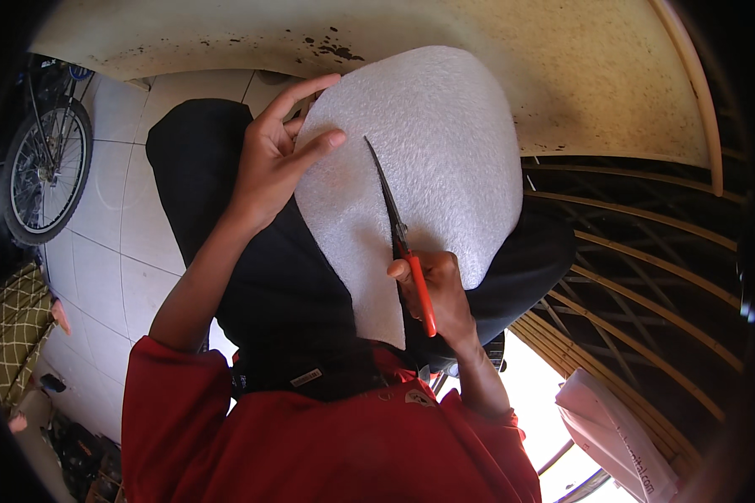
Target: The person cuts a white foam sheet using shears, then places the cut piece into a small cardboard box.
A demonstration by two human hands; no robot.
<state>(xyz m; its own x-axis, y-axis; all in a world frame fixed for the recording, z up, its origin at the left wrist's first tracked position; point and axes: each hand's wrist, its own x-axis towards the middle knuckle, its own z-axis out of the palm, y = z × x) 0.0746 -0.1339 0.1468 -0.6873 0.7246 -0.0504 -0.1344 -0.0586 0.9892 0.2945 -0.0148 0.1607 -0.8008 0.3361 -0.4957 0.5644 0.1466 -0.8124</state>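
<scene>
One foam sheet, slit from the near edge, upper part uncut; left fingers loosely grip its side; right fingers curl round red scissors.

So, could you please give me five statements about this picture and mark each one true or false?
1. The right hand holds the scissors. True.
2. The scissors have blue handles. False: the handle that shows is orange-red.
3. The left hand is at the left edge of the white sheet. True.
4. The sheet is uncut. False: a cut runs up from its lower edge.
5. A bicycle stands at the picture's left. True.
</scene>
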